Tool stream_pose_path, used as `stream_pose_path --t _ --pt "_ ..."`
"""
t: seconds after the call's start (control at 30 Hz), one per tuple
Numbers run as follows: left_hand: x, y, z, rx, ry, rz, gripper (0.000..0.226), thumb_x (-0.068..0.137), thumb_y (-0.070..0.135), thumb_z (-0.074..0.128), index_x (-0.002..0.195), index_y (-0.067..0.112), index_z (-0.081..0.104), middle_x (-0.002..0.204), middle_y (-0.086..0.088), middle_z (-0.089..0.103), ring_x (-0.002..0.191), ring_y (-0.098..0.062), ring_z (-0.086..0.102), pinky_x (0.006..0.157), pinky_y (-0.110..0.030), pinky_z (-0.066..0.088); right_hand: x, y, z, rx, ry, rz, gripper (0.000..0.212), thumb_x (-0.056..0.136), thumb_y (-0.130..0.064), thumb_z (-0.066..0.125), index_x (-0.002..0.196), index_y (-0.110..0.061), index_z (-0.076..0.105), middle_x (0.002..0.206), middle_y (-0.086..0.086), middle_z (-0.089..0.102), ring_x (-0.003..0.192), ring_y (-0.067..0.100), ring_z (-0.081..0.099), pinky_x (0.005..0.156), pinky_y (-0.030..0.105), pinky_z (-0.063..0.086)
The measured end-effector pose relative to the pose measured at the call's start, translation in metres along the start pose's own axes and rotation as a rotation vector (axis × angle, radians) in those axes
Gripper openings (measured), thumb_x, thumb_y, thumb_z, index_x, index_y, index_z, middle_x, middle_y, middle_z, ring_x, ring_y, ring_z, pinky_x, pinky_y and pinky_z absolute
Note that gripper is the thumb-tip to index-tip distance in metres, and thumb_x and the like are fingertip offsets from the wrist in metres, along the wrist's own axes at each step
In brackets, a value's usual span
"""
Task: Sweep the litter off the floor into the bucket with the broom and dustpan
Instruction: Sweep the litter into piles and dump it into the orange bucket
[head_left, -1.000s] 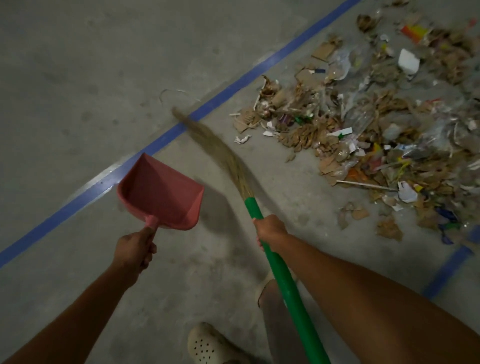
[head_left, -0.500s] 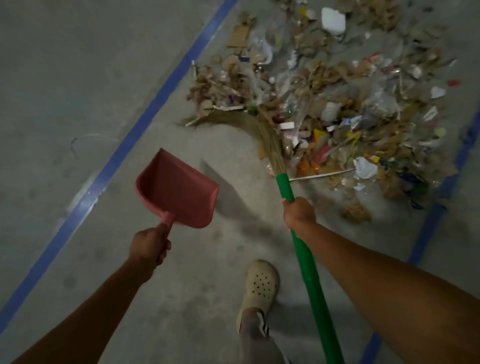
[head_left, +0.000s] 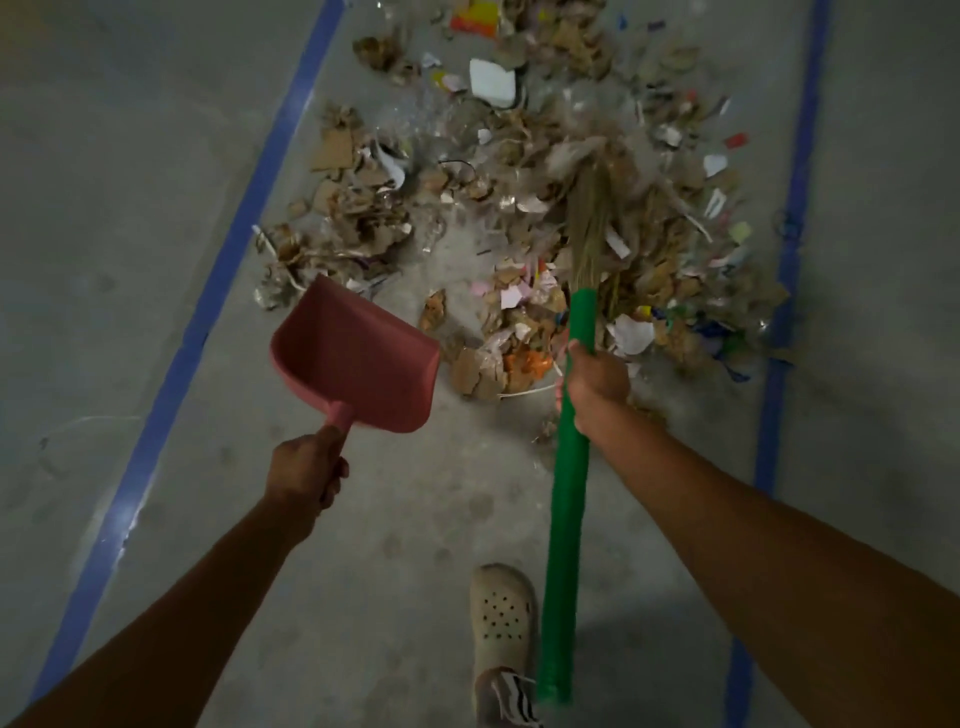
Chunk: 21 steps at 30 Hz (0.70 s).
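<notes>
The broom (head_left: 586, 228) bristles have swung rightward from the blue line into the litter (head_left: 519, 208) pile's middle.

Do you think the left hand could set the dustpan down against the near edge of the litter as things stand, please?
Probably yes. The left hand holds the dustpan right beside the litter, with only bare floor under it.

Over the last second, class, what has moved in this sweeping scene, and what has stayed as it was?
The broom bristles swung from the bare floor by the left blue line, rightward into the litter, and now lie over the pile. The view has stepped closer to the pile. Unchanged: the left hand grips the empty dustpan, the right hand grips the green handle. No bucket shows.
</notes>
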<state>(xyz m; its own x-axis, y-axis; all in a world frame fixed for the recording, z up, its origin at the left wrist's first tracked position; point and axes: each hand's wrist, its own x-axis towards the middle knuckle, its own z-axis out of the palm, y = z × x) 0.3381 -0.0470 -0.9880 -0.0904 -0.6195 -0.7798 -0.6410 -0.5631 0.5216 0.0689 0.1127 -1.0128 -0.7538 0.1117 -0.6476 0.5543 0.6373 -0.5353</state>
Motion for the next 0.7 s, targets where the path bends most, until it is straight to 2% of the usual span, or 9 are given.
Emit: stream_pose_path --t 0.17,0.3,0.43,0.57,0.7 --pt "0.001 -0.002 -0.010 -0.009 -0.022 0.013 0.044 0.098 0.038 0.059 0.077 -0.001 0.059 0.066 -0.019 0.056 0.031 -0.013 0.036 0.034 -0.015 0.022 -0.018 0.005 -0.012 0.008 0.048 -0.053 0.046 0.098 -0.047 0.057 0.081 -0.006 0.068 0.067 0.013 0.068 0.047 0.025 0.060 0.051 0.036 0.053" --pt "-0.001 -0.019 -0.036 -0.038 -0.026 -0.002 0.049 0.096 0.044 0.061 0.072 0.001 0.058 0.065 -0.017 0.057 0.036 -0.015 0.037 0.037 -0.018 0.024 -0.045 0.015 -0.008 -0.048 0.069 -0.123 0.044 0.097 -0.049 0.056 0.080 -0.010 0.066 0.070 0.013 0.070 0.047 0.026 0.061 0.053 0.040 0.055" --pt "-0.004 -0.034 -0.081 -0.044 -0.027 -0.004 0.054 0.097 0.046 0.059 0.068 0.001 0.058 0.058 -0.014 0.054 0.038 -0.017 0.036 0.039 -0.019 0.024 -0.094 0.024 0.016 -0.041 0.051 -0.191 0.039 0.096 -0.048 0.056 0.074 -0.015 0.061 0.062 0.011 0.066 0.044 0.027 0.060 0.050 0.044 0.055" --pt "-0.001 -0.056 -0.150 -0.038 -0.020 -0.005 0.055 0.099 0.043 0.057 0.064 0.000 0.057 0.059 -0.016 0.053 0.035 -0.016 0.035 0.038 -0.019 0.023 -0.171 0.033 0.057 -0.068 -0.053 -0.261 0.035 0.101 -0.038 0.055 0.080 -0.010 0.062 0.061 0.009 0.063 0.040 0.021 0.056 0.042 0.028 0.044" --pt "0.004 -0.087 -0.229 -0.022 0.011 -0.052 0.054 0.100 0.043 0.054 0.064 0.002 0.055 0.043 -0.006 0.047 0.033 -0.014 0.034 0.036 -0.019 0.023 -0.254 0.057 0.118 -0.097 -0.201 -0.299 0.027 0.100 -0.033 0.058 0.086 -0.011 0.064 0.059 0.008 0.063 0.039 0.018 0.054 0.040 0.027 0.045"
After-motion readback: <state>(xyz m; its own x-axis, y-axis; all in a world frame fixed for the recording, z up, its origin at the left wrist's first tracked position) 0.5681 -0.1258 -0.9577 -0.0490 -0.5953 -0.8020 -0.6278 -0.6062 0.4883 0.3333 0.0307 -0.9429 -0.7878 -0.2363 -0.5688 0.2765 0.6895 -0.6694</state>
